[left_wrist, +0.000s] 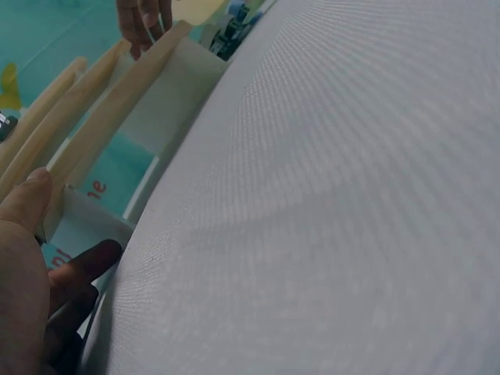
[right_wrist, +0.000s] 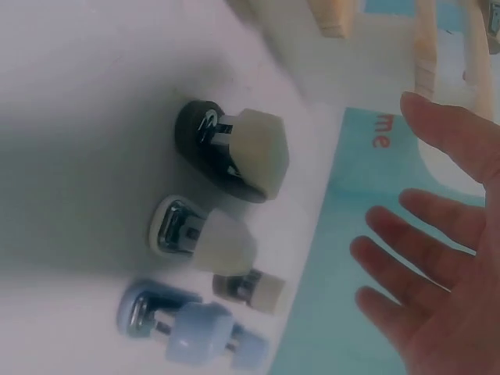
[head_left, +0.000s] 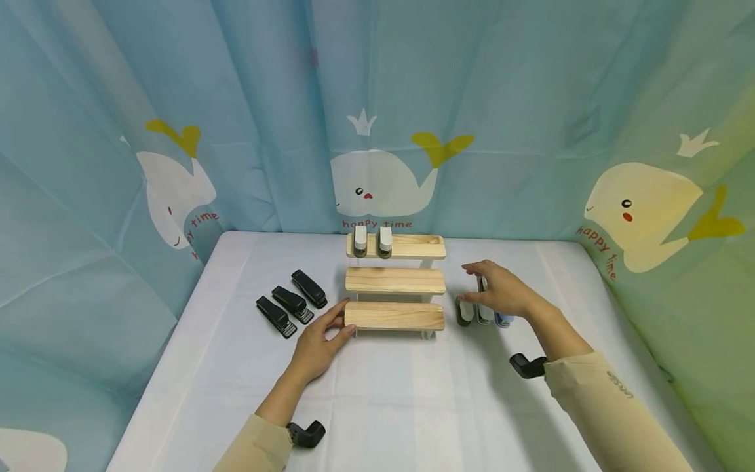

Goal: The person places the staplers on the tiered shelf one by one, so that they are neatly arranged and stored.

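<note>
My left hand holds the left end of a three-tier wooden display rack, thumb on the lowest board and fingers by its white side panel. Over several small staplers right of the rack hovers my right hand, its fingers spread and apart from them in the right wrist view. One has a dark base and cream cap; beside it stand a white stapler and a light blue stapler. On the top board sit two white-capped small staplers, the left stapler and the right stapler.
Three black staplers lie in a slanted row left of the rack. A white cloth covers the table. Behind it hangs a blue curtain with whale prints. A black camera mount juts from the right wrist.
</note>
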A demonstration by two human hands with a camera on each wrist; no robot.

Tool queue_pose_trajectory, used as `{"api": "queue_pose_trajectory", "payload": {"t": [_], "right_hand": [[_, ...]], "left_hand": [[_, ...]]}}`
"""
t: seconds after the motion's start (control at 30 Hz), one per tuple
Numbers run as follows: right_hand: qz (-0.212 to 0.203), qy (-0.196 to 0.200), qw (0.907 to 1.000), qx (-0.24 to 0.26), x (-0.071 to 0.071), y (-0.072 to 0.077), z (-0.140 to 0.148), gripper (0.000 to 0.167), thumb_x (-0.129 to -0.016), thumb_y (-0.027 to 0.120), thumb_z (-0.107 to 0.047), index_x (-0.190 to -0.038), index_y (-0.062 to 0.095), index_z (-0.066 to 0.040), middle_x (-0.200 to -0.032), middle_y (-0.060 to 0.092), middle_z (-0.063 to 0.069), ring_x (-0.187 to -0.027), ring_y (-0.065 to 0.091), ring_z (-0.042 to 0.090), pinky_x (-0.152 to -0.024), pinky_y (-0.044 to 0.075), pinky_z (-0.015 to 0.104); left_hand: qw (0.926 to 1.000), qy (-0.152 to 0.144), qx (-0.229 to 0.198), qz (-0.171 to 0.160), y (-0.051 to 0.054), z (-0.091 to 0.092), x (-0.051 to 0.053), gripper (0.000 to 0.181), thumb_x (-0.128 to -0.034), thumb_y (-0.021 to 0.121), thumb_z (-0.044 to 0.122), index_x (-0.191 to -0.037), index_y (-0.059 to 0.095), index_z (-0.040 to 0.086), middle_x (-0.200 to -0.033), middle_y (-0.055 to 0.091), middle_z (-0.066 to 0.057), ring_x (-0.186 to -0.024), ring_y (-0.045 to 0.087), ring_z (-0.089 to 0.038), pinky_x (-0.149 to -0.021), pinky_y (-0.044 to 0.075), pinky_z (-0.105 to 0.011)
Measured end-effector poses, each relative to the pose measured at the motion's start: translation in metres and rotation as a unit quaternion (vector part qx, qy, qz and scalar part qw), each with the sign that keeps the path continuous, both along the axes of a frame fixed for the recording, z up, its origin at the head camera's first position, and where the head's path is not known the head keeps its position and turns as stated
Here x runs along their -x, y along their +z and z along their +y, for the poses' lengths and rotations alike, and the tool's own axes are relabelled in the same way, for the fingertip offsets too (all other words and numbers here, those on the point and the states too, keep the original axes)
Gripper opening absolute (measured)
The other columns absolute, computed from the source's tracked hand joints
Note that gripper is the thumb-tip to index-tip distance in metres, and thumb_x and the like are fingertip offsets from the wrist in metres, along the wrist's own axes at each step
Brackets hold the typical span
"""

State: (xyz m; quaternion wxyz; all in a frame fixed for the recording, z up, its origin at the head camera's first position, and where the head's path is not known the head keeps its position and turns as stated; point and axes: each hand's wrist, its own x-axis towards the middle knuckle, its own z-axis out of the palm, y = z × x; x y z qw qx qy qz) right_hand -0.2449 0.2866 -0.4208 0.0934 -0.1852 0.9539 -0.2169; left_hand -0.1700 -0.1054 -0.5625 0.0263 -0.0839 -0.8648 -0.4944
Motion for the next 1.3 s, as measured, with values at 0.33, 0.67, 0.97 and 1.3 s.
{"api": "queue_pose_trajectory", "payload": {"t": [0.33, 0.67, 0.97, 1.3], "right_hand": [[-0.023, -0.007, 0.9997, -0.006, -0.001, -0.011, 0.004, 0.07, -0.095, 0.076, -0.038, -0.149, 0.051, 0.0, -0.143, 0.056, 0.025, -0.128, 0.056, 0.045, -0.103, 0.047, 0.062], [-0.042, -0.008, 0.9991, -0.007, -0.005, -0.027, 0.01, 0.07, -0.092, 0.079, -0.032, -0.147, 0.053, 0.003, -0.148, 0.053, 0.029, -0.138, 0.048, 0.052, -0.111, 0.04, 0.067], [-0.062, -0.01, 0.998, 0.004, -0.008, -0.033, 0.011, 0.069, -0.091, 0.081, -0.03, -0.144, 0.054, 0.006, -0.147, 0.051, 0.032, -0.137, 0.047, 0.055, -0.11, 0.041, 0.067], [-0.057, -0.003, 0.9983, -0.007, -0.007, -0.039, 0.011, 0.07, -0.09, 0.082, -0.031, -0.142, 0.054, 0.008, -0.145, 0.052, 0.034, -0.137, 0.046, 0.056, -0.111, 0.04, 0.066]], "left_hand": [[1.0, -0.002, 0.004, 0.001, 0.0, 0.0, 0.0, 0.062, -0.097, 0.066, 0.056, -0.154, 0.043, 0.048, -0.108, 0.076, 0.018, -0.131, 0.063, -0.018, -0.114, 0.043, -0.056], [1.0, -0.005, 0.001, 0.002, 0.0, 0.0, 0.001, 0.063, -0.0967, 0.066, 0.057, -0.154, 0.044, 0.046, -0.108, 0.075, 0.02, -0.133, 0.061, -0.018, -0.114, 0.043, -0.057], [1.0, -0.001, 0.002, -0.004, 0.001, 0.0, 0.0, 0.063, -0.0963, 0.066, 0.058, -0.155, 0.043, 0.047, -0.108, 0.075, 0.02, -0.135, 0.061, -0.02, -0.114, 0.042, -0.057], [1.0, -0.002, 0.0, -0.004, 0.001, -0.001, 0.001, 0.063, -0.0961, 0.066, 0.058, -0.154, 0.043, 0.048, -0.109, 0.075, 0.02, -0.135, 0.06, -0.018, -0.115, 0.042, -0.057]]}}
